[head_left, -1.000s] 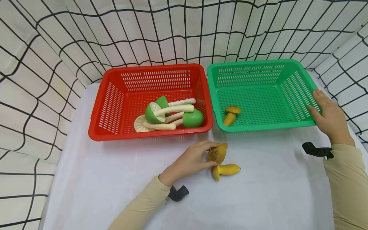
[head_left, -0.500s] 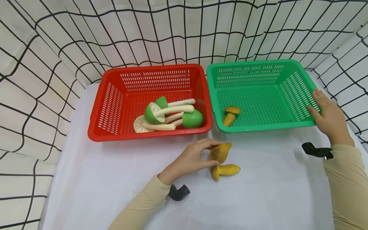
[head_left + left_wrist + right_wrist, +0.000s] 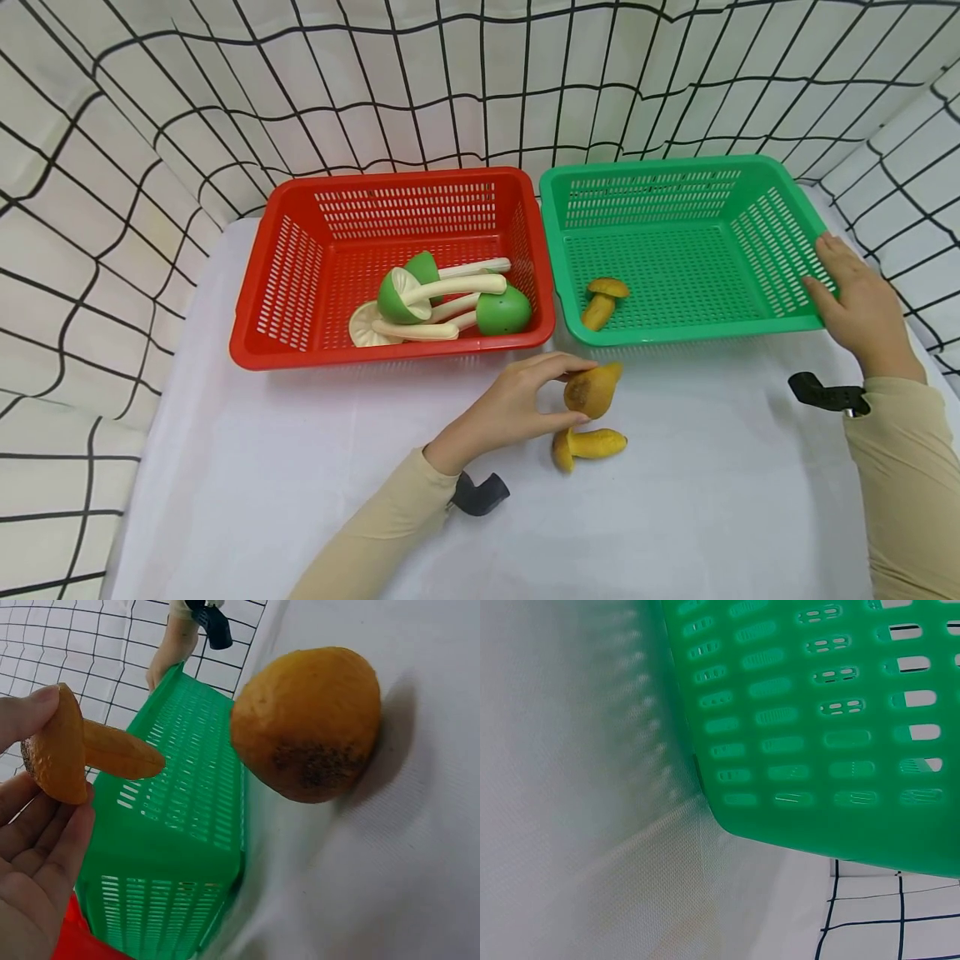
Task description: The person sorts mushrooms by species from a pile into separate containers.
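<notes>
My left hand (image 3: 517,404) pinches a yellow-brown toy mushroom (image 3: 592,392) by its cap between thumb and fingers. In the left wrist view that mushroom's stem (image 3: 124,752) points toward the green basket (image 3: 161,847). Below the held one, a second yellow mushroom (image 3: 596,444) lies on its side on the white cloth; its dark-spotted cap (image 3: 307,724) shows large in the left wrist view. At the right, my right hand (image 3: 862,304) rests on the green basket's right rim (image 3: 806,225), fingers extended. Another yellow mushroom (image 3: 600,302) lies in that basket's near left corner.
Left of the green basket, and close against it, stands a red basket (image 3: 390,354) with several green-capped, white-stemmed toy mushrooms (image 3: 442,287). Black grid netting over white cloth (image 3: 480,75) rises behind and at both sides. White cloth (image 3: 675,517) covers the table.
My left hand has carried the pinched mushroom a little to the right and toward the green basket. The right hand stays on the rim, and the second mushroom has not moved.
</notes>
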Motion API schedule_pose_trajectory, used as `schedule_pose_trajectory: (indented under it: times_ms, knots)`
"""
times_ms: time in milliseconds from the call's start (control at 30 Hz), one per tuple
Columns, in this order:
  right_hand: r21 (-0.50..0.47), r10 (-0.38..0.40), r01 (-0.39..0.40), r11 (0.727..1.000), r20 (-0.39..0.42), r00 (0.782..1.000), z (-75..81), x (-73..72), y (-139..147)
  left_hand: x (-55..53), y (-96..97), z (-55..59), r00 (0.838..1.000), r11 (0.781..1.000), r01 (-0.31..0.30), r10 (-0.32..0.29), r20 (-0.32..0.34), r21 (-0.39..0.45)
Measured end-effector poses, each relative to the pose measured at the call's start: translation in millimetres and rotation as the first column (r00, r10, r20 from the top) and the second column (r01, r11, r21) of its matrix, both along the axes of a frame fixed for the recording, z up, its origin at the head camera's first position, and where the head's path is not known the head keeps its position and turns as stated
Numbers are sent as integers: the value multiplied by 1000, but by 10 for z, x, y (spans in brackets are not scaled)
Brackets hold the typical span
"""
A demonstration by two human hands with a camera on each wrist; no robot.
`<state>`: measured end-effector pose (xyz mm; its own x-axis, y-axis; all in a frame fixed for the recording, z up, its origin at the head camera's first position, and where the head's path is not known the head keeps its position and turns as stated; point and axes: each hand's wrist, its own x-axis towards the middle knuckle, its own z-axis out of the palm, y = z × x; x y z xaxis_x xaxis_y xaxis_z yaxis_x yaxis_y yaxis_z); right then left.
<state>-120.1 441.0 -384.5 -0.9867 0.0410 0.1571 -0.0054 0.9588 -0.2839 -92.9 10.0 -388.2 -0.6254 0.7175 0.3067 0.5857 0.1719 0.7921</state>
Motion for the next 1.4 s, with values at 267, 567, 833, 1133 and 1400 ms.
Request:
schedule_pose_trajectory:
  times_ms: [267,567,833,1133,1400]
  knots:
    - [5,1,-1,1000,-5,1000,6,0,-1,-55,81,65,999,996,24,-20,-45,91]
    - [-15,15,-15,1000,-5,1000,9,4,4,-129,130,179,1000,989,-16,18,-9,144]
    - [-27,25,-25,999,0,1000,19,9,8,-223,182,229,990,974,-78,51,130,212]
    - [-32,32,-32,999,0,999,30,3,10,-298,256,261,962,960,-152,88,260,235]
    - [-32,37,-37,999,-5,999,32,2,13,-368,358,299,957,957,-193,134,258,215]
